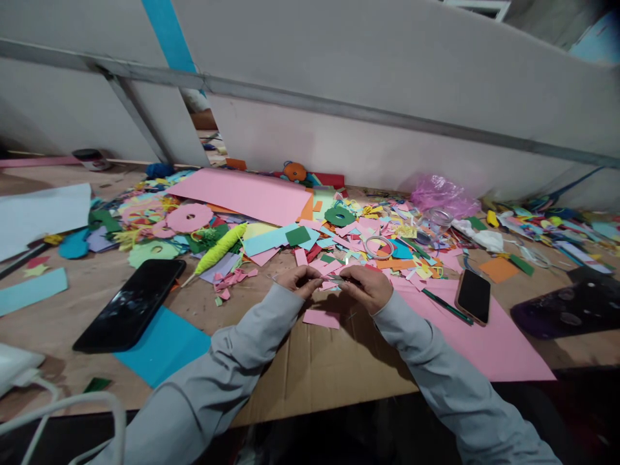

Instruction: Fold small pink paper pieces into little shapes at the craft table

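Observation:
My left hand point(301, 280) and my right hand point(365, 286) are close together above the brown cardboard point(324, 368). The fingers of both are pinched on something thin and small between them, too small to name. A pink paper strip point(321, 318) lies on the cardboard just below my hands. Behind them spreads a heap of coloured paper scraps point(358, 236), with a clear ring point(379, 247) on it. To the right of my right hand, a large pink sheet point(489, 349) bears a dark green pen point(446, 306).
A black tablet point(130, 303) lies on a blue sheet point(169, 342) at left, near a yellow-green yarn bundle point(221, 248). At right are a phone point(473, 296) and a dark object point(566, 303). A grey partition point(339, 135) stands behind the table.

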